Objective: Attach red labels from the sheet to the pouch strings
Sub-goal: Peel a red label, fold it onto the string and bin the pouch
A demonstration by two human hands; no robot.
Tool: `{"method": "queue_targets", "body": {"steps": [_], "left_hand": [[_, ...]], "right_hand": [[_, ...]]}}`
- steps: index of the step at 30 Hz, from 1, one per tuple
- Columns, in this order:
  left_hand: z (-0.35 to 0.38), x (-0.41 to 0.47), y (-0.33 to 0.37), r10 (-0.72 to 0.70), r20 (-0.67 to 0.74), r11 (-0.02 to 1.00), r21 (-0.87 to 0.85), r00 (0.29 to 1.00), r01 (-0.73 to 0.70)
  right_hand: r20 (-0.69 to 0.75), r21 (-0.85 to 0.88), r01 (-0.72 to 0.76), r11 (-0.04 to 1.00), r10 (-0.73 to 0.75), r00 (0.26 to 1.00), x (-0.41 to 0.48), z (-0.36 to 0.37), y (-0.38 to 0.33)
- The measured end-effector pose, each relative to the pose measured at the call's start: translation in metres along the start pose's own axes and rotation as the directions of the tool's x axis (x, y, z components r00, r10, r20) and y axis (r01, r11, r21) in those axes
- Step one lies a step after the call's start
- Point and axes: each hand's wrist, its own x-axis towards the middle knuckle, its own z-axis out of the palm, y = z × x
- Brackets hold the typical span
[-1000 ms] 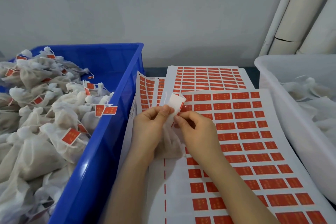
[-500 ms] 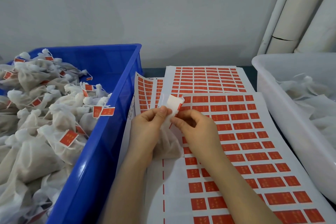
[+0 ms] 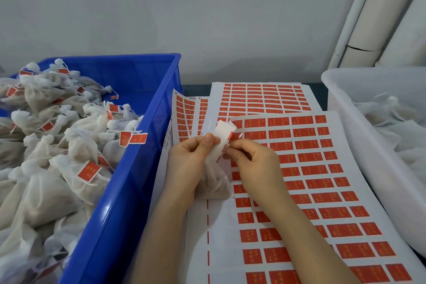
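Observation:
A white mesh pouch (image 3: 213, 183) hangs between my hands above the top label sheet (image 3: 318, 182). My left hand (image 3: 192, 159) grips the pouch near its neck, and its thin white string (image 3: 209, 125) loops up above the fingers. My right hand (image 3: 251, 161) pinches a peeled label (image 3: 224, 134), white backside towards me with a red edge showing, held against the string. The sheet beneath carries rows of red labels, and its left column is bare.
A blue crate (image 3: 136, 168) on the left holds several labelled pouches (image 3: 69, 145). A white bin (image 3: 359, 127) on the right holds unlabelled pouches. More label sheets (image 3: 260, 99) lie behind, near the wall. Cardboard tubes (image 3: 378, 18) lean at the back right.
Both hands stay together at the pouch neck with the label between them. The label's white backside shows slightly more unfolded now. Nothing else has moved.

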Motion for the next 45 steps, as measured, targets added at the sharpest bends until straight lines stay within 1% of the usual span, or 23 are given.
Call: {"method": "queue_targets", "body": {"steps": [9,12,16,21,27,38,41,45], "left_hand": [[0.002,0.003,-0.001,-0.015,-0.077,1.0,0.012,0.997,0.016],[0.002,0.004,-0.002,-0.03,-0.112,0.999,0.011,0.993,0.032],[0.0,0.007,-0.003,-0.053,-0.141,0.998,0.027,0.989,0.057],[-0.002,0.009,-0.005,-0.062,-0.156,0.997,0.045,0.986,0.07],[-0.001,0.01,-0.005,-0.06,-0.166,0.996,0.056,0.984,0.07],[-0.001,0.012,-0.007,-0.053,-0.185,0.997,0.043,0.981,0.062],[-0.002,0.012,-0.007,-0.038,-0.193,0.998,0.04,0.98,0.046],[-0.003,0.012,-0.007,-0.054,-0.215,0.998,0.012,0.975,0.057]], "right_hand": [[-0.023,-0.125,-0.023,0.992,0.021,1.0,0.003,-0.001,0.006],[-0.04,-0.17,-0.059,0.984,0.053,0.998,0.004,-0.006,0.01],[-0.056,-0.192,-0.143,0.971,0.134,0.989,0.007,-0.014,0.017],[-0.062,-0.166,-0.244,0.955,0.237,0.97,0.01,-0.022,0.022],[-0.056,-0.138,-0.302,0.943,0.297,0.953,0.011,-0.03,0.024],[-0.075,-0.052,-0.34,0.939,0.336,0.939,0.01,-0.036,0.022],[-0.048,-0.071,-0.344,0.936,0.342,0.939,0.01,-0.035,0.021],[0.068,-0.11,-0.284,0.953,0.292,0.954,0.008,-0.039,0.017]]}}
